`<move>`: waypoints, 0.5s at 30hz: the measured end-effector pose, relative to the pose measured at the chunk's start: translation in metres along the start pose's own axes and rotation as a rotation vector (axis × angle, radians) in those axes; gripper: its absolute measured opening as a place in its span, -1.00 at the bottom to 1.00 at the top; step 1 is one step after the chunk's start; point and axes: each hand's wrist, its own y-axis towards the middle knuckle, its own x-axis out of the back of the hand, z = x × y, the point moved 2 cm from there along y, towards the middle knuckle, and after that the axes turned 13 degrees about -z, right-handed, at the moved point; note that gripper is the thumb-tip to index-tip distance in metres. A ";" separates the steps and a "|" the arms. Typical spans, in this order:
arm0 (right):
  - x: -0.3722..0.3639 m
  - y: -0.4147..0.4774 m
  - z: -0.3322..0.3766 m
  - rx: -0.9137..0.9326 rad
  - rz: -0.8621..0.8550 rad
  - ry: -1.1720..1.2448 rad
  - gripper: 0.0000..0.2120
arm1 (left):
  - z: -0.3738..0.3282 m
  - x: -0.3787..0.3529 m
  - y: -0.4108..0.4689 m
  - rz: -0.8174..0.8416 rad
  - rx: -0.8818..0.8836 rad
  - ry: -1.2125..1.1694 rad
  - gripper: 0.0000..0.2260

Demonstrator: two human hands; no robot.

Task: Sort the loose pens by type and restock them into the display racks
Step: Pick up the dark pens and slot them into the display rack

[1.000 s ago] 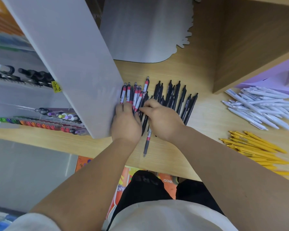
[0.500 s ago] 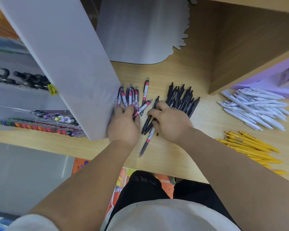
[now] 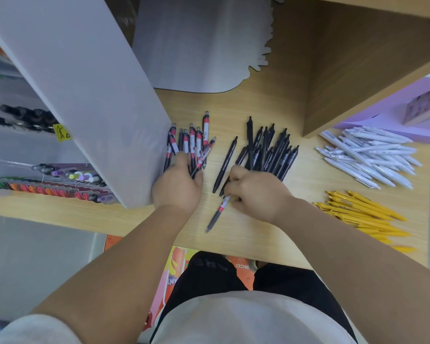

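- I am working from one view only: the head camera, worn on the person's head and pointing forward and steeply down.
- It is hanging close over the wooden tabletop [image 3: 258, 234], with the person's own torso [image 3: 233, 316] filling the bottom edge.
- Both forearms are running up from the lower corners, putting the left hand [image 3: 176, 187] and right hand [image 3: 256, 192] mid-frame.
- The red-and-white pen [image 3: 217, 214] pinched by the right hand is marking frame centre.
- The wide lens is reaching the grey divider panel [image 3: 85, 83] at left and the white pens [image 3: 368, 155] at right.
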 end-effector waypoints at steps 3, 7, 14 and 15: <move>-0.009 0.002 0.003 -0.020 0.009 -0.036 -0.72 | 0.002 0.002 -0.007 0.005 -0.010 -0.030 -0.76; -0.008 0.007 0.000 -0.046 -0.013 -0.089 -0.80 | 0.011 0.004 -0.022 -0.029 -0.026 -0.104 -0.80; 0.017 0.026 0.006 0.030 -0.165 -0.010 -0.86 | 0.010 0.001 -0.040 0.079 -0.250 -0.150 -0.78; 0.020 0.029 0.007 0.026 -0.194 0.006 -0.86 | 0.009 -0.001 -0.038 0.078 -0.261 -0.143 -0.81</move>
